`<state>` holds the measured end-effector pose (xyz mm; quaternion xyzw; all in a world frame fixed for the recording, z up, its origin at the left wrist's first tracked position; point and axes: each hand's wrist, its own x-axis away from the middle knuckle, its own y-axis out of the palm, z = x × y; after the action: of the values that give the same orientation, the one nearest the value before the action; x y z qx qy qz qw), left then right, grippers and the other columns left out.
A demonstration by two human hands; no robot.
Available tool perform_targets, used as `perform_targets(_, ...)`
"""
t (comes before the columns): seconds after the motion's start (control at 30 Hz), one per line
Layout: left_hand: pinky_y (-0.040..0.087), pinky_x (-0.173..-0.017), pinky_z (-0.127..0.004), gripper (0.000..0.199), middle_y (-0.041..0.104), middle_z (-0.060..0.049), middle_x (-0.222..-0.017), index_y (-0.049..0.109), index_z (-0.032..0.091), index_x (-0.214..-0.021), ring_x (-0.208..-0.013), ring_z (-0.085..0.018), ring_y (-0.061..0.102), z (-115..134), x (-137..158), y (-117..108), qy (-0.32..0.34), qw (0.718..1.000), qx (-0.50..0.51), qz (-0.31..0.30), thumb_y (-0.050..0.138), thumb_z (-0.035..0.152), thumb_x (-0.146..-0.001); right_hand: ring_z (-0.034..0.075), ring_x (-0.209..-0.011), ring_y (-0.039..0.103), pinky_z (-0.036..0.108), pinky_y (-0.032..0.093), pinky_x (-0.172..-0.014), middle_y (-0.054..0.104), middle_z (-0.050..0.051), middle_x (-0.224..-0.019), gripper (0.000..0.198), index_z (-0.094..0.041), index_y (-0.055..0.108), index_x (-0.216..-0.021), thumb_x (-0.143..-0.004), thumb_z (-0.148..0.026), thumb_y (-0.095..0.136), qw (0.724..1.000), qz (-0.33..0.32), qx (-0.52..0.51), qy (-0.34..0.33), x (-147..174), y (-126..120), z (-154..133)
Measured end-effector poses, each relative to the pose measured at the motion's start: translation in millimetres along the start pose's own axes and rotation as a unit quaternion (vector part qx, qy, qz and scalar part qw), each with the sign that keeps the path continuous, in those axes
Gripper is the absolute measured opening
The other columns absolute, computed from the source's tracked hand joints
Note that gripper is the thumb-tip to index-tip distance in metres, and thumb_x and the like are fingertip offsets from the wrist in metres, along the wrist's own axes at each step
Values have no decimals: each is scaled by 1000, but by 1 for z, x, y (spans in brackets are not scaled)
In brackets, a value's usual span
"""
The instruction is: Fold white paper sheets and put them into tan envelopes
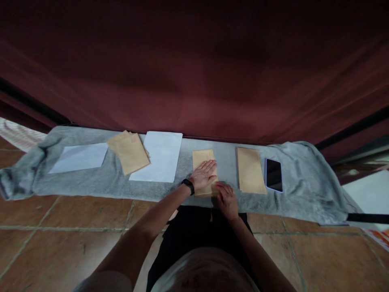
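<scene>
Head: envelope [199,157] under left fingers [209,166]; right fingers [224,188] at its edge.

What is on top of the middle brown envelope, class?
The left hand lies flat on the envelope; the right hand is at its lower right edge. The part beneath the left hand is hidden.

No word can be read for certain. Small reddish print on the middle envelope [199,158] and on the top envelope of the left pile [132,156] is too faint to make out; dim letters on the shirt [202,269], perhaps "M" and "S", are blurred.
</scene>
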<state>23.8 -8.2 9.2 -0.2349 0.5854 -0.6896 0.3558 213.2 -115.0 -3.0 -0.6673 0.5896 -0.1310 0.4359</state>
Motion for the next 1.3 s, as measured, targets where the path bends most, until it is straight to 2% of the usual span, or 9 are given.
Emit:
perform_targets(0.4,14,-126,-41,56,32,-13,-162,35,12,-153,-153,-21,24,36,43,-4,57,998,7,-1,34,40,-104,24,-113,60,44,45,-102,69,9,-115,29,-21,63,-110,-92,-15,41,999,7,-8,53,-3,1,-2)
perform_targets(0.6,14,-126,-40,65,31,-16,-162,32,8,-153,-153,-23,22,51,64,-9,74,997,12,-8,39,47,-103,25,-112,62,46,48,-100,70,10,-115,32,-21,62,-117,-95,-20,39,998,18,-11,58,1,1,1)
perform_targets(0.73,15,-125,-40,69,32,-18,-162,32,7,-153,-153,-24,24,55,75,-9,88,996,11,-15,41,52,-102,24,-125,58,46,48,-105,66,11,-129,38,-21,61,-126,-100,-26,34,999,26,-31,36,-5,0,6)
perform_targets(0.8,19,-125,-41,68,40,-19,-158,39,8,-149,-150,-25,30,56,78,-6,98,995,11,-9,45,54,-100,23,-132,54,47,43,-112,62,11,-138,41,-21,59,-132,-102,-29,33,1000,-16,-23,1,-13,0,8)
perform_targets(0.87,24,-123,-42,65,51,-20,-149,49,7,-141,-146,-28,38,56,80,-2,98,995,6,0,50,55,-98,23,-138,49,50,36,-117,56,10,-146,43,-21,55,-140,-104,-32,33,995,-92,9,-46,-25,1,8)
perform_targets(0.93,27,-122,-44,62,58,-20,-141,56,7,-134,-141,-29,44,56,80,0,99,995,2,4,54,55,-96,24,-144,42,52,29,-121,48,8,-154,46,-23,49,-146,-105,-33,32,981,-164,60,-87,-40,2,7)
perform_targets(1.0,28,-122,-44,60,59,-19,-140,58,8,-133,-140,-29,46,55,80,0,112,994,4,1,55,54,-95,24,-148,35,52,24,-123,38,7,-161,48,-24,44,-150,-106,-34,30,966,-207,112,-111,-56,5,7)
perform_targets(1.13,22,-124,-42,67,52,-17,-149,48,10,-145,-145,-27,39,54,79,-7,129,991,14,-14,52,55,-96,21,-152,25,48,19,-125,25,4,-166,52,-24,34,-156,-106,-36,28,949,-232,177,-118,-90,14,12)
perform_targets(1.3,14,-126,-40,76,36,-16,-160,32,10,-155,-151,-26,27,53,79,-13,140,989,25,-32,49,56,-97,23,-153,22,47,15,-127,23,9,-166,56,-15,30,-157,-105,-35,30,949,-223,188,-120,-126,29,25)
